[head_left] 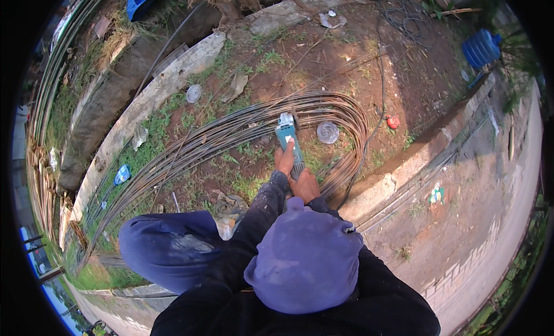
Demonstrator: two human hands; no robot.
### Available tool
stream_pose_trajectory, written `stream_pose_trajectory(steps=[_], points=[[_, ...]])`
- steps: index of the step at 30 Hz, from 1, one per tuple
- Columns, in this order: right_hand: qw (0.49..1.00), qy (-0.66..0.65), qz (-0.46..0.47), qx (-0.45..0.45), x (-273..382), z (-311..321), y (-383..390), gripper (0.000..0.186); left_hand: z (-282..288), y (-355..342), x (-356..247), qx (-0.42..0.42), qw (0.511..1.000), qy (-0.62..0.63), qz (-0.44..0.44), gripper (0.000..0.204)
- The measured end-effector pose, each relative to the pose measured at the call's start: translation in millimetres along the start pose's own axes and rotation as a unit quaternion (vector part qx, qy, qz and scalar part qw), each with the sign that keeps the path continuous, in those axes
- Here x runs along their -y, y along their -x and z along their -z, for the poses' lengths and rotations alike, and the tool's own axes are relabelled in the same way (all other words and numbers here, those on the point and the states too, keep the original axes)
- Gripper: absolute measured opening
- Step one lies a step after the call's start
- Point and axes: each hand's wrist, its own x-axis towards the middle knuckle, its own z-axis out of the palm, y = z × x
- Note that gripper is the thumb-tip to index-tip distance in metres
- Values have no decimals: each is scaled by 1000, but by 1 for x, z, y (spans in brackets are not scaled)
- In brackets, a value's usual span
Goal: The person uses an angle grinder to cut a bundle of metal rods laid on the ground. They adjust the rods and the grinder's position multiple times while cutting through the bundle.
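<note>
A teal angle grinder (284, 132) with a silver head is held in both my hands, its front end over a bent bundle of thin, rusty steel rods (231, 121). My left hand (283, 158) is wrapped round the middle of its body, forward of the other. Closed on the rear grip, my right hand (306, 186) sits nearer to me. The grinder's disc is hard to make out, so I cannot tell whether it touches the rods. Just right of the tool, a clear round plastic lid or cup (328, 133) lies inside the bundle's curve.
A dark cable (383, 85) runs along the soil on the right, to a loose coil (407, 24). Concrete kerbs (398, 186) border the strip. A red crumpled item (393, 122), a blue water jug (481, 49) and a blue plastic piece (122, 174) lie around. My left knee (167, 243) is bent beside the rods.
</note>
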Motion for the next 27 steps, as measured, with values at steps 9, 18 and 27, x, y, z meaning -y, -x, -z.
stream_pose_trajectory(steps=[9,18,27], points=[[1000,5,-12,5,-2,4,9,68,2,13,-2,26,999,35,20,56],[1000,4,-28,15,11,9,10,66,6,5,2,20,1000,20,9,56],[1000,2,-14,18,4,1,11,73,7,9,0,3,999,29,26,47]])
